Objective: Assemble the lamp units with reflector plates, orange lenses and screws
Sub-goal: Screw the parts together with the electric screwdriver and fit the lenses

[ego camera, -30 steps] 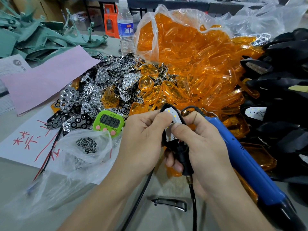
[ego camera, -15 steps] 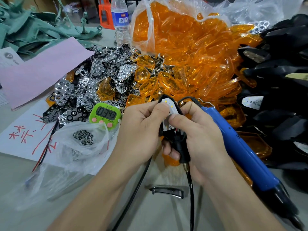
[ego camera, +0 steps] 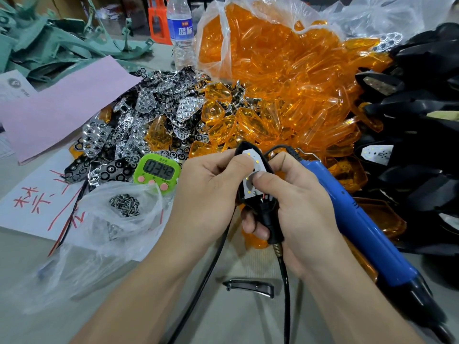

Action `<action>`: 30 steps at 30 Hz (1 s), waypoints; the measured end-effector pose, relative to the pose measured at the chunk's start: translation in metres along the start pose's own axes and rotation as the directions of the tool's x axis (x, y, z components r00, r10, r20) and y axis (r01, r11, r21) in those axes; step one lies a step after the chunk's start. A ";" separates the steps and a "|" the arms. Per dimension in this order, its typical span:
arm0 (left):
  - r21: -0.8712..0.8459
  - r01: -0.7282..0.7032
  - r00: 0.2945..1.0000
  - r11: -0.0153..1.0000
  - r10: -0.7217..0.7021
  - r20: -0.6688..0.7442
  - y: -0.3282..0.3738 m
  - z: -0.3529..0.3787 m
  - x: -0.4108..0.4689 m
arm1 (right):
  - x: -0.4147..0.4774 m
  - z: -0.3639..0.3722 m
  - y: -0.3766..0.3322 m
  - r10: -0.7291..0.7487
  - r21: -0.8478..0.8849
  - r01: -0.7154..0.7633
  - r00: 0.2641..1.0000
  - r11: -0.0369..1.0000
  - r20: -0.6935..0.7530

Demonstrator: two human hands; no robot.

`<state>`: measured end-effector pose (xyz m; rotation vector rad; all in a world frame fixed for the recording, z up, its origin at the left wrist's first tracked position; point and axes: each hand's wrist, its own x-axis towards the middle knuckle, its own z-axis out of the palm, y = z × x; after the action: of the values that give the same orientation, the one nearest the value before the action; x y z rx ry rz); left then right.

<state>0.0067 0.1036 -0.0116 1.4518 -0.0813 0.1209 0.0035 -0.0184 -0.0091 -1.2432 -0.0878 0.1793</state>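
Note:
Both hands hold one black lamp unit (ego camera: 263,209) with a white LED board (ego camera: 255,161) facing up and a black cable hanging from its stem. My left hand (ego camera: 208,194) grips its left side, thumb on the board. My right hand (ego camera: 298,204) wraps the stem, thumb pressing the board's lower part. Shiny reflector plates (ego camera: 146,115) lie heaped behind the left hand. Orange lenses (ego camera: 280,95) spill from a clear bag behind. Small screws (ego camera: 125,206) sit on a plastic bag at the left.
A blue electric screwdriver (ego camera: 360,227) lies along my right forearm. A green timer (ego camera: 157,173) stands by the plates. Black lamp housings (ego camera: 422,125) pile at the right. A water bottle (ego camera: 182,33), pink paper (ego camera: 62,108) and a black clip (ego camera: 250,286) are also on the table.
The hands and lamp unit stay almost where they were. The right thumb has shifted slightly on the LED board. The timer's reading has dropped a second or two.

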 end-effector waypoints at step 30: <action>0.137 0.111 0.972 0.984 -0.137 0.193 0.003 -0.009 0.002 | 0.002 -0.019 -0.009 -0.299 -0.546 0.215 0.952 0.810 -0.068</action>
<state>0.0086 0.1134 -0.0095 1.5880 -0.1503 -0.1269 0.0097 -0.0385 -0.0066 -1.7846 -0.1834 -0.1960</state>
